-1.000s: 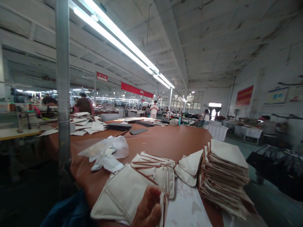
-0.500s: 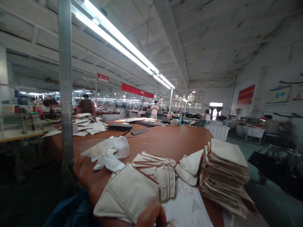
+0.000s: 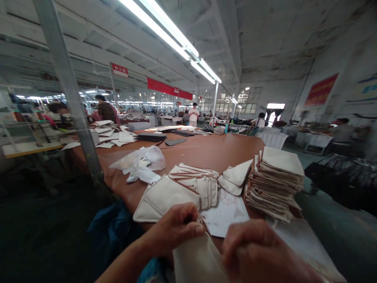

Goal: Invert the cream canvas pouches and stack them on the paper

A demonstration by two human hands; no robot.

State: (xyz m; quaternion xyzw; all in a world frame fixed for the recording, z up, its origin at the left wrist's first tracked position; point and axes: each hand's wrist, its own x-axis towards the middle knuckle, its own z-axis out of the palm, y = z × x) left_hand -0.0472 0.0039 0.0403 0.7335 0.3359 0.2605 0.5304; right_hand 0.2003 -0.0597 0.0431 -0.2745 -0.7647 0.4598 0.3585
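My left hand (image 3: 184,222) is closed on the upper edge of a cream panel piece (image 3: 197,257) with a brown edge, which hangs down toward the bottom of the view. Close to the right side of that piece is my right hand (image 3: 250,247), its fingers curled in and blurred; whatever they hold is hidden. Just beyond my left hand lies a padded cream panel (image 3: 166,198) with a stitched seam. Behind it, a row of overlapping cream pieces (image 3: 207,190) with brown edges rests on the table.
A tall stack of cream panels (image 3: 273,192) stands at the right, beside a few loose pieces (image 3: 235,177). A crumpled plastic bag (image 3: 147,159) lies left on the brown-covered table (image 3: 206,151). White sheet (image 3: 226,212) lies in front. A metal post (image 3: 64,86) rises at left. Several people work farther back.
The view has tilted down and shifted. Only one hand showed before, at the padded panel by the bottom edge; now both hands are up in view, with a cream piece in the left.
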